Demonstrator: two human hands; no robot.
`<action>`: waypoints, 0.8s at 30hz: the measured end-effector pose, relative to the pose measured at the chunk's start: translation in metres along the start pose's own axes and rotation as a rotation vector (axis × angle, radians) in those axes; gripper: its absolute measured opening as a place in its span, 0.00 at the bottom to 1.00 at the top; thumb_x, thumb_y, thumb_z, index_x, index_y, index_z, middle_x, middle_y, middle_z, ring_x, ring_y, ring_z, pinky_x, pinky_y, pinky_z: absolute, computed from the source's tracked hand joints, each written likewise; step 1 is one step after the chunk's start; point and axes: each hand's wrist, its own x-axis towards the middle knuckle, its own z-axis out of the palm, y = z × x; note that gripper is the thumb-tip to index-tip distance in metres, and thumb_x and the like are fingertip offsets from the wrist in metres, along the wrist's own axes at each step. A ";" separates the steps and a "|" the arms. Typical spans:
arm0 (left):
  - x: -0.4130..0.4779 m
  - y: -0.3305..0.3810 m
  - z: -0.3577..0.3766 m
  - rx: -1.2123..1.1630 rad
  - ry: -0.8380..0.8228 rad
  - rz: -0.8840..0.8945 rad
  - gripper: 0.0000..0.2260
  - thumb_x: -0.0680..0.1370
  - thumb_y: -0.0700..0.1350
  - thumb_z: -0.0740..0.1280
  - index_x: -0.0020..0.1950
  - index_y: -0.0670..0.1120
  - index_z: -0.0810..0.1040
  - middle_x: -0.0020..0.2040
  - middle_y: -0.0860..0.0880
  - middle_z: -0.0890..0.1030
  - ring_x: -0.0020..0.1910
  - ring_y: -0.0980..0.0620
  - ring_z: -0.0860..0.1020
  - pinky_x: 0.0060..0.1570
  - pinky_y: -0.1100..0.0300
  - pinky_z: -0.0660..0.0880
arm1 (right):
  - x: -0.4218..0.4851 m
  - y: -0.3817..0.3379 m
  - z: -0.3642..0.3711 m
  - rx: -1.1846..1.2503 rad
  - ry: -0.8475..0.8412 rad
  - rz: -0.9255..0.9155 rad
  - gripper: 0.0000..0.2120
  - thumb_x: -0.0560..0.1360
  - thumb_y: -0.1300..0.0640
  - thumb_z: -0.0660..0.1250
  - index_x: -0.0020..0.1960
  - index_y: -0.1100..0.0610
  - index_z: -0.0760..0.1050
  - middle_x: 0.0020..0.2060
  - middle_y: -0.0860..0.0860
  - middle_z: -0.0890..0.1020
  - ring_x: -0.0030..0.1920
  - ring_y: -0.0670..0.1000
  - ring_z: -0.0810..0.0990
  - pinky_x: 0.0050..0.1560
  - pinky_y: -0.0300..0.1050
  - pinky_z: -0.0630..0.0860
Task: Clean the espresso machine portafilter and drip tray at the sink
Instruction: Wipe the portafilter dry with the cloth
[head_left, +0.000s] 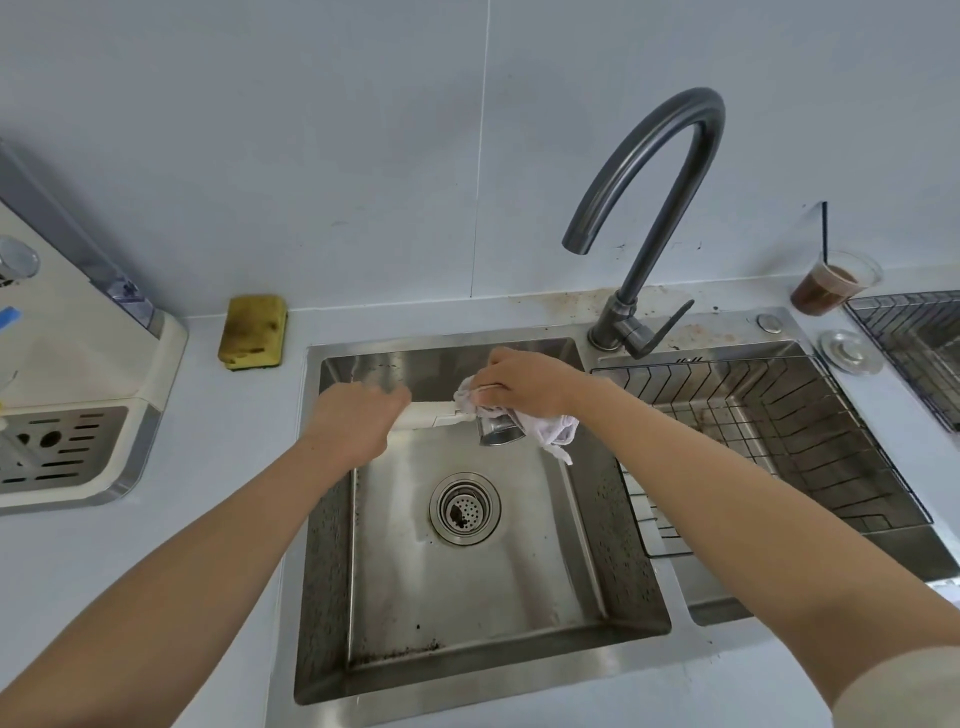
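Both hands engaged: left hand (353, 421) grips the portafilter (496, 434) by its white handle, and right hand (519, 384) clutches a cloth (550, 428) around its metal head, over the sink (332, 597). I judge wiping is in progress, with the drip tray (62, 452) next, sitting in the machine (78, 353). Basin below is open; the wire basket (779, 415) and faucet (670, 171) crowd the right.

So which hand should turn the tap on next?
Probably the right hand: it sits nearest the tap lever, holding only a cloth, while the left hand grips the portafilter.
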 end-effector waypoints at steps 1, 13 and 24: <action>-0.001 -0.002 0.002 -0.016 0.014 0.012 0.18 0.75 0.36 0.60 0.65 0.46 0.67 0.49 0.46 0.80 0.41 0.46 0.77 0.35 0.58 0.67 | -0.004 0.002 -0.006 0.118 0.017 0.035 0.15 0.80 0.53 0.55 0.55 0.59 0.75 0.42 0.50 0.73 0.43 0.49 0.73 0.45 0.39 0.68; -0.009 0.017 -0.032 -1.587 -0.327 0.014 0.12 0.59 0.34 0.66 0.38 0.43 0.68 0.29 0.45 0.70 0.19 0.53 0.69 0.24 0.65 0.68 | -0.014 0.038 -0.003 1.804 0.295 0.131 0.24 0.80 0.44 0.51 0.59 0.61 0.74 0.50 0.56 0.81 0.52 0.52 0.80 0.55 0.44 0.78; -0.019 0.063 -0.018 -1.892 -0.482 -0.138 0.12 0.66 0.26 0.64 0.32 0.41 0.66 0.21 0.45 0.67 0.15 0.51 0.68 0.20 0.66 0.67 | 0.000 -0.005 0.024 2.201 0.395 -0.066 0.34 0.77 0.34 0.43 0.55 0.59 0.76 0.42 0.55 0.84 0.43 0.52 0.84 0.46 0.45 0.81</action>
